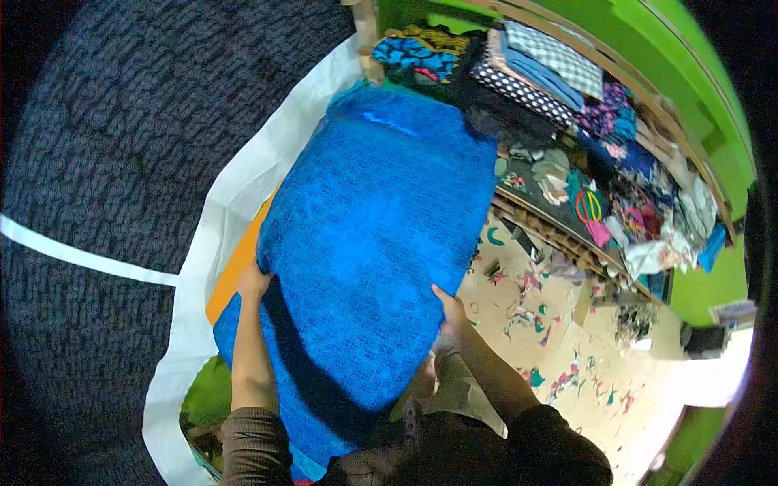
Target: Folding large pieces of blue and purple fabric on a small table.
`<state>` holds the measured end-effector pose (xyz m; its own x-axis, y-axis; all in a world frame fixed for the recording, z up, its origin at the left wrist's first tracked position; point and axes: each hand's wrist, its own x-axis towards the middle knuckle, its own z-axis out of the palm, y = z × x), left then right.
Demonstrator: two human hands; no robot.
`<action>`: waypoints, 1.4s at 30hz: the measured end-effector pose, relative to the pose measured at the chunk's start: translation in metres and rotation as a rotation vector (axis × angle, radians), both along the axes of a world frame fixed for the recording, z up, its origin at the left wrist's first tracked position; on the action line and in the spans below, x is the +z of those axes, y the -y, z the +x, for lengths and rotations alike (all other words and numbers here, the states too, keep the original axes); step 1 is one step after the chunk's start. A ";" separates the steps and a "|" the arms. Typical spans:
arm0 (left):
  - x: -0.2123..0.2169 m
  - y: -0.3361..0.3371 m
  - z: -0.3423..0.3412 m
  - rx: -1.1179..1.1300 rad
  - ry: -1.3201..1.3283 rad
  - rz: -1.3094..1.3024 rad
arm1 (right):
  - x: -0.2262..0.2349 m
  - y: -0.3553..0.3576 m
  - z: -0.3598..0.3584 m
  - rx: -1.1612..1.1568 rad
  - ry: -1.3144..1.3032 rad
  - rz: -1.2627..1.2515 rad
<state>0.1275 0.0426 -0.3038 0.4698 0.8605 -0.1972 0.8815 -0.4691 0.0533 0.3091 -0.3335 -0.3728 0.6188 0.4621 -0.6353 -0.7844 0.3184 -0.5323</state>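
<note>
A large piece of blue patterned fabric (pixel 365 219) spreads in front of me, reaching from near my body to the far shelf. My left hand (pixel 254 283) is closed on its left edge, beside a dark shadow or fold. On the opposite edge, my right hand (pixel 451 321) grips the fabric with the thumb on top; its other fingers are mostly hidden underneath. The far end of the cloth looks smoother and shinier, with a turned or folded part. What lies beneath the fabric is mostly covered.
Left of the fabric hangs or lies a dark textured cloth with a white border (pixel 243 166). An orange edge (pixel 241 257) shows beside it. A wooden shelf at right holds folded fabrics (pixel 527 89), scraps and scissors (pixel 589 206) with coloured handles. Cloth scraps (pixel 531 308) litter the pale floor.
</note>
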 end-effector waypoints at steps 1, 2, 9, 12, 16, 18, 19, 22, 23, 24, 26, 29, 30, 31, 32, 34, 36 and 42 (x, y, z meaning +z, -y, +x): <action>0.001 -0.001 -0.002 -0.021 -0.001 0.004 | 0.010 -0.007 -0.002 -0.021 -0.001 0.004; 0.000 -0.006 -0.005 -0.005 -0.001 -0.014 | 0.017 -0.011 -0.004 -0.021 -0.033 -0.016; -0.009 -0.025 -0.021 -0.042 0.096 -0.054 | 0.030 0.004 -0.017 0.311 -0.120 0.400; -0.011 -0.031 -0.022 -0.046 0.071 -0.081 | 0.007 0.018 -0.019 0.478 -0.167 0.323; -0.004 -0.053 -0.058 -0.043 0.241 -0.272 | 0.010 0.011 -0.011 0.540 -0.097 0.291; 0.023 -0.010 -0.017 -0.027 0.200 -0.431 | 0.006 0.030 -0.003 0.488 -0.100 0.261; 0.034 -0.004 -0.027 0.011 0.219 -0.408 | 0.012 0.025 -0.006 0.489 -0.111 0.285; 0.062 0.026 -0.045 -0.099 0.264 -0.412 | 0.009 0.030 -0.012 0.552 -0.139 0.302; 0.063 0.034 -0.061 -0.182 0.318 -0.337 | 0.006 0.030 -0.015 0.573 -0.170 0.338; 0.063 0.048 -0.068 -0.186 0.328 -0.289 | 0.012 0.035 -0.017 0.580 -0.141 0.291; 0.064 0.082 -0.067 -0.174 0.309 -0.170 | 0.004 0.048 -0.013 0.622 -0.150 0.273; 0.075 0.132 -0.064 -0.186 0.326 -0.024 | -0.002 0.065 -0.004 0.692 -0.174 0.282; 0.083 0.150 -0.061 -0.152 0.287 -0.031 | -0.002 0.070 0.001 0.703 -0.172 0.258; 0.091 0.166 -0.057 -0.119 0.248 -0.042 | -0.002 0.075 0.006 0.711 -0.169 0.233; 0.098 0.179 -0.056 -0.081 0.255 -0.030 | 0.002 0.080 0.006 0.724 -0.187 0.233; 0.110 0.206 -0.056 -0.082 0.127 -0.073 | 0.010 0.093 0.011 0.784 -0.185 0.245; 0.128 0.230 -0.048 -0.121 0.243 0.016 | 0.015 0.104 0.023 0.820 -0.180 0.258; 0.195 0.325 -0.015 -0.128 0.399 -0.033 | 0.032 0.150 0.056 0.910 -0.158 0.227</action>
